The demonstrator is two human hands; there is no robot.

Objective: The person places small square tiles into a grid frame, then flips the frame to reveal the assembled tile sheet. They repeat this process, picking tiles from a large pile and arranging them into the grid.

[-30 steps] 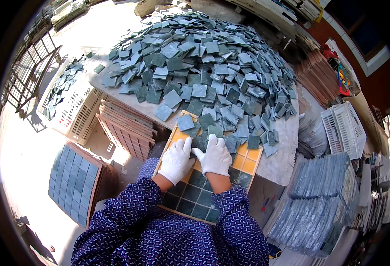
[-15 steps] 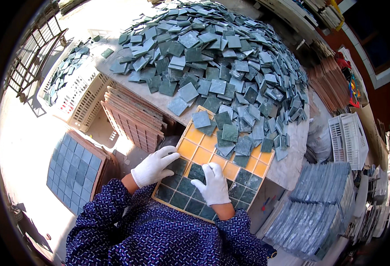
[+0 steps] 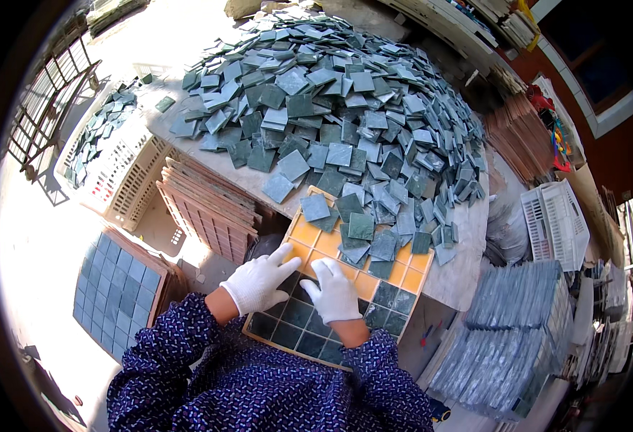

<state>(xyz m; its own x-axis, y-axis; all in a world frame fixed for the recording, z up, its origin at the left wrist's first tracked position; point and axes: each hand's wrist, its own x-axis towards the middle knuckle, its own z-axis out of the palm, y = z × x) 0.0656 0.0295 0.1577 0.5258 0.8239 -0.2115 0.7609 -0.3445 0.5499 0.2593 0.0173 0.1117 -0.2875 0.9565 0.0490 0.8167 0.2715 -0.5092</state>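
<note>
Yellow gridded tray (image 3: 306, 232), dark green square tiles (image 3: 297, 312) in nearer rows

Pale table (image 3: 466, 263) beneath a broad heap of green-grey tiles (image 3: 331, 133)

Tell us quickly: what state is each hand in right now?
Left hand: open at the tray, nothing visibly held.
Right hand: open there too, nothing visibly held.

L hand (image 3: 260, 283) & R hand (image 3: 334, 295) over yel. grid tray (image 3: 305, 232) w/ dk-grn tiles (image 3: 297, 312).
</note>
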